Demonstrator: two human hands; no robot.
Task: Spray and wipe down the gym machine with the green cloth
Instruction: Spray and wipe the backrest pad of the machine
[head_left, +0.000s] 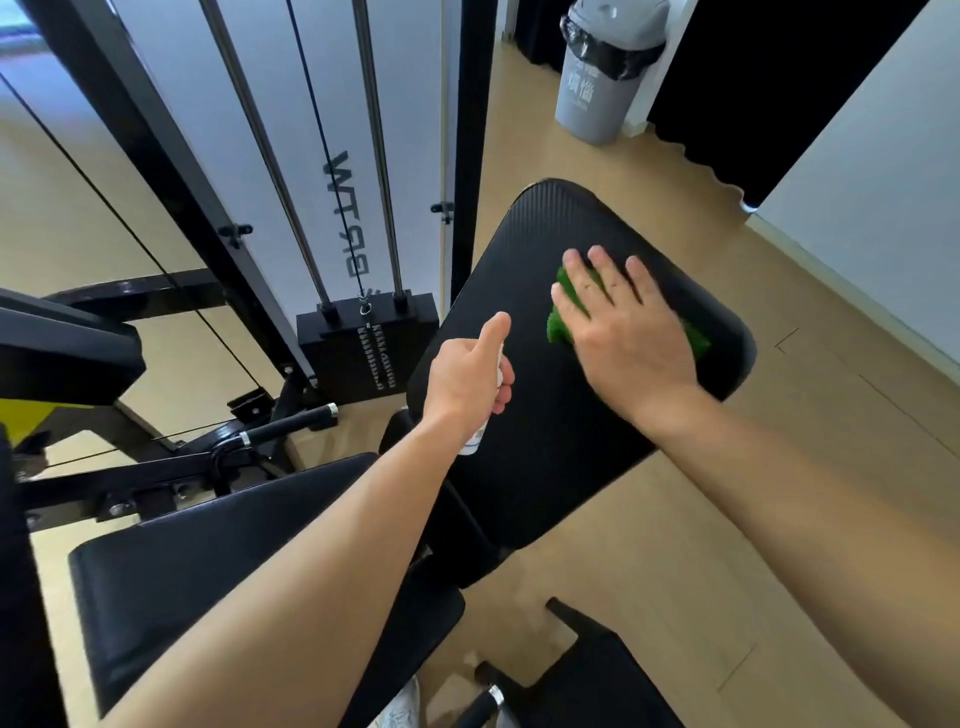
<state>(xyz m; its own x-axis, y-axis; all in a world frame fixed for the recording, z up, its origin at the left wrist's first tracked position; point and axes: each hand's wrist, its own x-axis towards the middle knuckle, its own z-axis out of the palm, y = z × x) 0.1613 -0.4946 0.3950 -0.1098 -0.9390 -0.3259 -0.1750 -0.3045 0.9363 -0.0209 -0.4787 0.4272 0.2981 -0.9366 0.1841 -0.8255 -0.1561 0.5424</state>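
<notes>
At far left, a black grip handle (291, 423) with a chrome collar projects from the machine frame. Right of it stands the weight stack (363, 338), with two chrome guide rods (379, 156) rising from it in front of a white shroud (415, 104). The dark lettering (345, 218) on the shroud is inverted from your viewpoint and crossed by the cable, so it cannot be read reliably. Your left hand (467, 374) is curled round a small white spray bottle (477, 440), forefinger extended over the top. The bottle label is too small to read. Your hand holds the bottle over the near left edge of the black seat pad (545, 467). Your right hand (623, 332) lies flat with fingers spread and straight, pressing the green cloth (558, 327) onto the pad. The cloth shows beyond the fingers and at the far side of the palm. At upper right stands a grey bin (587, 104) with a black liner; its printed characters are not legible.
</notes>
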